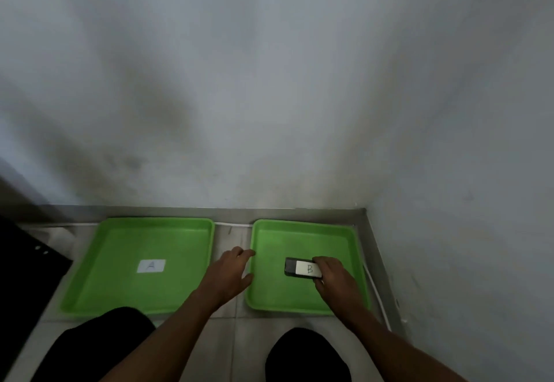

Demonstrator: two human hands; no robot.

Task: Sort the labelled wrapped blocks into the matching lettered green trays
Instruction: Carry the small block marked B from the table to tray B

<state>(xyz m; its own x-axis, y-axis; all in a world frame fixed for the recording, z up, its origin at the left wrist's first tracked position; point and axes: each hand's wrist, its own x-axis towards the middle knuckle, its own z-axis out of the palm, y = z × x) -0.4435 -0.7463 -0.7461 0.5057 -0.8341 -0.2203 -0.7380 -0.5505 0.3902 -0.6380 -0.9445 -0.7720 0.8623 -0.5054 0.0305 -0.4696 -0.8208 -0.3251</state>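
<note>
Though fingers-hidden at right, block (302, 268) B-labelled.

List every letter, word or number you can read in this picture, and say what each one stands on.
"A": faint, on a white paper label lying in the left green plastic tray.
"B": on the white label of the dark wrapped block, held by the right hand over the right green plastic tray.
No other text is readable.
</note>
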